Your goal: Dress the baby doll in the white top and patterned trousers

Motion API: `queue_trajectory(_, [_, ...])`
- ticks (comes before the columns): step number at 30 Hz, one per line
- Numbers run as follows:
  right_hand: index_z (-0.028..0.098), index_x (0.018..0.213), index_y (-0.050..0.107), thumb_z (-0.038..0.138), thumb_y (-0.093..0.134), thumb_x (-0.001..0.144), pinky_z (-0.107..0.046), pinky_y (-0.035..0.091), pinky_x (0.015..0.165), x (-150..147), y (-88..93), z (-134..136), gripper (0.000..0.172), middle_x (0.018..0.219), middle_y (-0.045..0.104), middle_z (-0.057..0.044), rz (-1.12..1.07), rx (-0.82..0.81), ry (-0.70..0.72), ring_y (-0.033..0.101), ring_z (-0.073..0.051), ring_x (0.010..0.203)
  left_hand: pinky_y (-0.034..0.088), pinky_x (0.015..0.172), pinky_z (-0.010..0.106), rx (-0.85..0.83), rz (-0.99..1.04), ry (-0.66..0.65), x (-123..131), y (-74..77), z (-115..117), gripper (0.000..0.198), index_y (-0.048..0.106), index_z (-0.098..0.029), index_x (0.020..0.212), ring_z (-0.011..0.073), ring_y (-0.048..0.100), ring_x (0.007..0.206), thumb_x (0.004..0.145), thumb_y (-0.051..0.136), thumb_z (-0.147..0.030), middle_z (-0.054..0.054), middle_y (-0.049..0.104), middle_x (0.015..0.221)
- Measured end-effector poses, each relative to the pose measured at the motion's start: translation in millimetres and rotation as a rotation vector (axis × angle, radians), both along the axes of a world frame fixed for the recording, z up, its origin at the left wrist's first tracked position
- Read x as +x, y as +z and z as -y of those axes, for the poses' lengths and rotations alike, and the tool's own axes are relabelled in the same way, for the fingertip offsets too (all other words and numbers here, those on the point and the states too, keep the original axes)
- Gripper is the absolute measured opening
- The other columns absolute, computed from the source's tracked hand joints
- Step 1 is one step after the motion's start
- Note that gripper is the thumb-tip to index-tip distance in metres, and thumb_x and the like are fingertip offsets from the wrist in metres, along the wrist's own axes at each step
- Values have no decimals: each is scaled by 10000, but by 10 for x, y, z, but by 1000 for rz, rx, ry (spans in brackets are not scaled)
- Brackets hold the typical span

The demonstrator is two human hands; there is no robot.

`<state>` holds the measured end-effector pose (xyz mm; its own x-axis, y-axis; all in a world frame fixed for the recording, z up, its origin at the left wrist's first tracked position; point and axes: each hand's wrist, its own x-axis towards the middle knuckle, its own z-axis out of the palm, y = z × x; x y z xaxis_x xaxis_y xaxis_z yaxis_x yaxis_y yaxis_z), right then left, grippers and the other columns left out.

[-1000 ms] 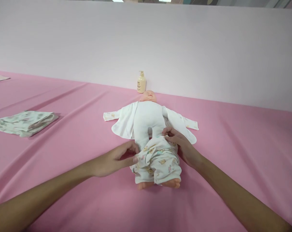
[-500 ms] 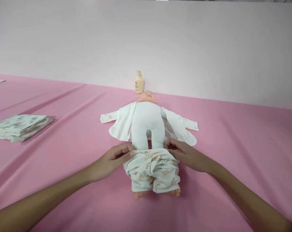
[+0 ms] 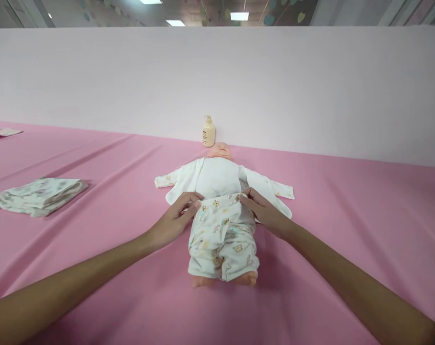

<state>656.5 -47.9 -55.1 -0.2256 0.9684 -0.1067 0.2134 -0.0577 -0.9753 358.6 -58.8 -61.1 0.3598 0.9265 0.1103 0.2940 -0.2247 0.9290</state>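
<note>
A baby doll (image 3: 218, 177) lies on its back, head away from me, its soft white body showing between the spread fronts of a white jacket (image 3: 188, 181). Printed baby pants (image 3: 220, 235) cover its legs and hips, with the bare feet sticking out below. My left hand (image 3: 176, 218) pinches the waistband at the left side, thumb and fingers closed on it. At the right side, my right hand (image 3: 262, 211) grips the same waistband near its top edge. Both jacket sleeves stretch outward; the doll's arms are not visible.
A cream pump bottle (image 3: 209, 132) stands behind the doll's head, against the white wall (image 3: 311, 91). To the left, a folded patterned cloth (image 3: 41, 196) lies on the pink sheet (image 3: 123, 297). Another cloth (image 3: 3, 132) sits at the far left edge.
Both hands have drawn the pants' waistband up from the doll's thighs to its waist, hiding the gap between the legs. The camera has tilted up, bringing ceiling lights into view.
</note>
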Motion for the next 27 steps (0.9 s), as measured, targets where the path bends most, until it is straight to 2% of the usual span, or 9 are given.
queue_trajectory(3, [270, 998, 594, 650, 719, 944, -344, 497, 732, -86, -162, -85, 404, 937, 633, -10, -152, -58, -45, 556, -199, 853, 534, 767, 308, -117, 128, 77, 87, -168, -141, 440, 519, -253, 980, 181, 589, 853, 1052, 489, -686, 1, 638, 959])
queue_trajectory(7, [270, 1007, 617, 648, 742, 930, -365, 522, 783, -122, -229, -137, 406, 998, 669, -28, -161, -50, -64, 600, -226, 924, 513, 719, 284, -226, 271, 94, 153, -242, -326, 461, 484, -267, 1000, 176, 606, 807, 1015, 528, -725, -32, 625, 878])
queue_trajectory(13, [252, 916, 661, 661, 736, 929, -319, 366, 644, -14, -9, -188, 416, 837, 593, 3, 164, 122, 132, 487, -173, 739, 406, 625, 259, -124, 21, 89, 75, -88, -427, 451, 518, -259, 964, 158, 474, 700, 1024, 516, -705, -41, 507, 781])
queue_trajectory(16, [251, 833, 675, 668, 699, 947, -327, 300, 619, -8, 157, -181, 433, 748, 530, 10, 339, 228, 213, 430, -167, 677, 421, 677, 283, -22, -82, 10, 20, 13, -386, 423, 568, -252, 993, 168, 457, 747, 1040, 515, -669, -23, 496, 824])
queue_trajectory(18, [256, 820, 662, 647, 696, 956, -337, 316, 630, -42, 228, -175, 415, 736, 523, 9, 413, 309, 212, 438, -176, 682, 435, 707, 299, 32, -150, -54, -15, 78, -349, 399, 605, -257, 1051, 181, 471, 798, 1022, 566, -653, -5, 527, 887])
queue_trajectory(20, [259, 836, 639, 617, 687, 973, -362, 384, 684, -99, 247, -185, 386, 796, 569, -9, 437, 411, 172, 489, -202, 747, 446, 730, 313, 96, -235, -84, -47, 134, -330, 392, 621, -258, 1051, 201, 489, 860, 986, 636, -645, 15, 563, 946])
queue_trajectory(23, [265, 909, 631, 614, 656, 998, -418, 469, 843, -202, 196, -232, 361, 1035, 637, -72, 372, 534, 6, 562, -259, 962, 478, 878, 364, 248, -298, -81, -71, 183, -357, 370, 610, -242, 951, 240, 523, 1018, 986, 651, -608, 51, 620, 1050])
queue_trajectory(25, [268, 951, 624, 637, 645, 999, -426, 482, 890, -259, 140, -273, 372, 1128, 623, -92, 324, 525, -119, 566, -272, 1032, 481, 938, 379, 282, -257, -80, -62, 184, -412, 356, 589, -235, 932, 244, 547, 1072, 1019, 604, -580, 63, 640, 1113])
queue_trajectory(27, [273, 960, 592, 649, 632, 1004, -415, 481, 858, -288, 85, -321, 381, 1072, 622, -74, 296, 447, -184, 572, -258, 976, 495, 842, 342, 200, -196, -56, -36, 158, -491, 366, 557, -236, 941, 209, 572, 963, 1040, 561, -588, 43, 634, 1044])
